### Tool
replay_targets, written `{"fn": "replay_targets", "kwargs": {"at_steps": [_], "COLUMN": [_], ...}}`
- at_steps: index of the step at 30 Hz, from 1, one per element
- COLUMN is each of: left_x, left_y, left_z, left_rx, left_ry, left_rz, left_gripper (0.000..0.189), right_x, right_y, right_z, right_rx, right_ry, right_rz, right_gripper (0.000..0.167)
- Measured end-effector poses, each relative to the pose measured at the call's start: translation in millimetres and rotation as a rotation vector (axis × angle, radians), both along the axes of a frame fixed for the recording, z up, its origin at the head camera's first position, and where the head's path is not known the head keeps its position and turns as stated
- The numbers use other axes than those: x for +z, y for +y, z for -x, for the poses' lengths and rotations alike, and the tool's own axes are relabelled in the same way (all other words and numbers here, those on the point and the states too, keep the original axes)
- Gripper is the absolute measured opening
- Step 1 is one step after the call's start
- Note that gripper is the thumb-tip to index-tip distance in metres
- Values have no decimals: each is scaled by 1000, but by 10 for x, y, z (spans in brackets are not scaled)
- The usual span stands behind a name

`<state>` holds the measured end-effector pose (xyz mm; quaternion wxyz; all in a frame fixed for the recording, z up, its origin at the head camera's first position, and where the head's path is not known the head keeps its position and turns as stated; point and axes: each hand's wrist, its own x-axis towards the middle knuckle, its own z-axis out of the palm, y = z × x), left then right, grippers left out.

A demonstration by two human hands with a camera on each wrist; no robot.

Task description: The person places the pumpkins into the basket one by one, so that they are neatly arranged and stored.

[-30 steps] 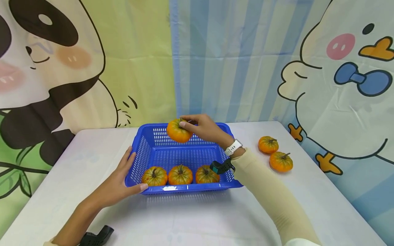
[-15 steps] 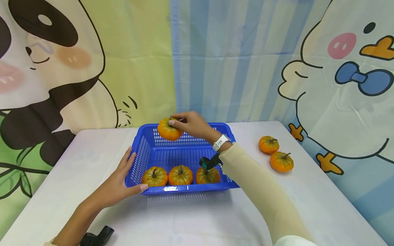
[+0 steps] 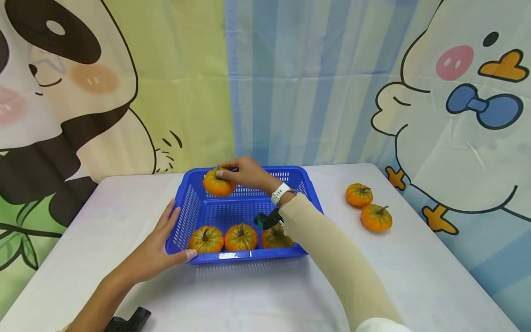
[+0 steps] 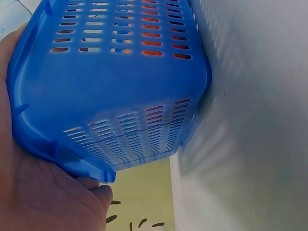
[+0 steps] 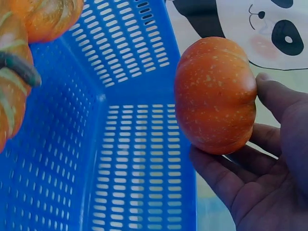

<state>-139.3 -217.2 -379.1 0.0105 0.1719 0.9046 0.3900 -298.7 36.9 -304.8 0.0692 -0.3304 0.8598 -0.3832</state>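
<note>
A small orange pumpkin (image 3: 219, 183) is held by my right hand (image 3: 247, 175), thumb and fingers pinching it near the stem, over the back left part of the blue plastic basket (image 3: 244, 255). The right wrist view shows this pumpkin (image 5: 215, 96) overlapping the basket's rim, thumb on one side and fingers on the other. My left hand (image 3: 151, 246) rests at the basket's front left corner, fingers straight along the left side and thumb on the front rim. In the left wrist view its palm (image 4: 53, 197) lies against the rim. Three more pumpkins (image 3: 241, 237) sit along the basket's front wall.
Two pumpkins (image 3: 359, 195) lie on the white tabletop (image 3: 332, 286) to the right of the basket. Behind the table hangs a printed curtain (image 3: 274, 83) with a panda and a bird. Both wrists wear black devices (image 3: 267, 218), and the right also has a white watch (image 3: 282, 192).
My right hand has carried its pumpkin left, and lowered it slightly in the last half second. The left hand keeps its place at the basket corner; the other pumpkins have not moved.
</note>
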Motion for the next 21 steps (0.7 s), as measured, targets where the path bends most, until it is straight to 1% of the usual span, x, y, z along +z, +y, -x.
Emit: {"fn": "replay_targets", "kwargs": {"at_steps": [3,8,12,14,18,21], "left_x": [-6,-14,-22,-24,-25,-18], "left_y": [-6,-8,-4,1,4,-2], "left_z": [3,7,7,13,11,3], "left_rx": [-2,-3,-2,-5,-7,-5], "left_ry": [-5,-1,5,6,7,6], "left_rz": [-6,-1,1,2,-2,-8], "left_gripper": [107,106,106,106,106,106], "right_x": [-33,-97,-157,-186,-237,-275], "right_y": [-71,-168,-211,-216,-246,-284], "right_z": [-6,9,22,27,33,37], "right_rx": [0,36,52,50,76,87], "right_ry": [-22,-46,-59,-61,-75,-66], "right_rz": [-14,-25,-57,-69,-79,-88], "right_gripper": [46,43,42,42,41,40]}}
